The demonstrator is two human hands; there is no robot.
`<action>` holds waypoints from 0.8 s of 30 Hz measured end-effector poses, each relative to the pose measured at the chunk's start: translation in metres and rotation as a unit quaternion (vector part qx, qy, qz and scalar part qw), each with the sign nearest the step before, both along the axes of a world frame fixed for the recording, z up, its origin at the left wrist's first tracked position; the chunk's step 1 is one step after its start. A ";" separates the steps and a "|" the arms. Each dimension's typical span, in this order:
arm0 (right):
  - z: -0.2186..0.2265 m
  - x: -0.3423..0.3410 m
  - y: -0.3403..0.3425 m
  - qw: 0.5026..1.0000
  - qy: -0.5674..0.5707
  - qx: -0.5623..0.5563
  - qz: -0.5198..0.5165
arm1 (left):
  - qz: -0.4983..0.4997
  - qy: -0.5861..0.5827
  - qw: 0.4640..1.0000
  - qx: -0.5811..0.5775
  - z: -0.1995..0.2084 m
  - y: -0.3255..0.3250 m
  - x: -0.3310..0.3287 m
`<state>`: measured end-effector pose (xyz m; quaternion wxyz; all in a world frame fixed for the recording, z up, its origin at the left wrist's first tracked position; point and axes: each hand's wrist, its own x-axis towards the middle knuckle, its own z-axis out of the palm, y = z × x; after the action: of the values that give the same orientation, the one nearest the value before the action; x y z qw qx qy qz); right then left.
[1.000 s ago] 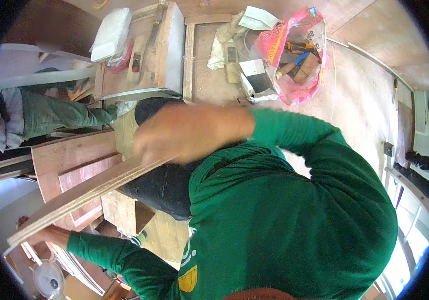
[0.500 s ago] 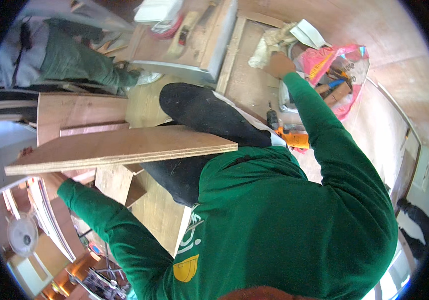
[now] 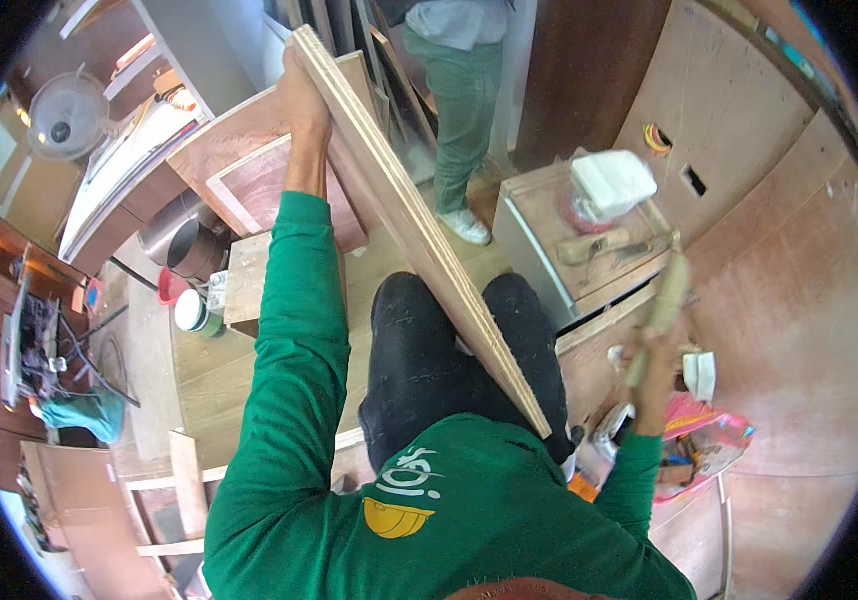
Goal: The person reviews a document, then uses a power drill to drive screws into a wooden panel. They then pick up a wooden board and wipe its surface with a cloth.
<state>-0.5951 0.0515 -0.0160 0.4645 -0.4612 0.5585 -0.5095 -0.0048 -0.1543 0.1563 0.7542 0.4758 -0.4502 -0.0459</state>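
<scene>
My left hand (image 3: 303, 105) is closed round the far upper end of a thick plywood board (image 3: 419, 235). The board stands on edge and slants across my thighs, its near end by my waist at the right. Out to the right, my right hand (image 3: 655, 372) grips a long, pale tan thing (image 3: 667, 292), raised and smeared by motion, so its kind is unclear. Beneath that hand lies a pink plastic bag (image 3: 719, 428) with tools in it. A white plastic piece (image 3: 699, 376) is beside the hand.
A low cabinet (image 3: 532, 238) ahead to the right bears a white box (image 3: 614, 182) and a tan-handled tool (image 3: 594, 247). Beyond stands a person in green trousers (image 3: 464, 110). At the left are plywood panels (image 3: 239, 130), a wooden box (image 3: 247, 280), buckets (image 3: 196, 250) and a fan (image 3: 69, 115).
My view has turned left. The board has swung from lying across to pointing away from me, still in my left hand. My right hand has lifted the tan thing from beside the bag.
</scene>
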 end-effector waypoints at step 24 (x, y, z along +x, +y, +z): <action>0.286 0.386 -0.093 0.801 0.304 -0.458 0.236 | 0.346 -0.412 0.840 -0.071 -0.016 0.015 0.060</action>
<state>-0.2089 -0.0418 0.2699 0.1115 -0.8690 0.2465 -0.4143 0.0551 -0.1394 0.1404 0.4975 0.5207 -0.5276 0.4505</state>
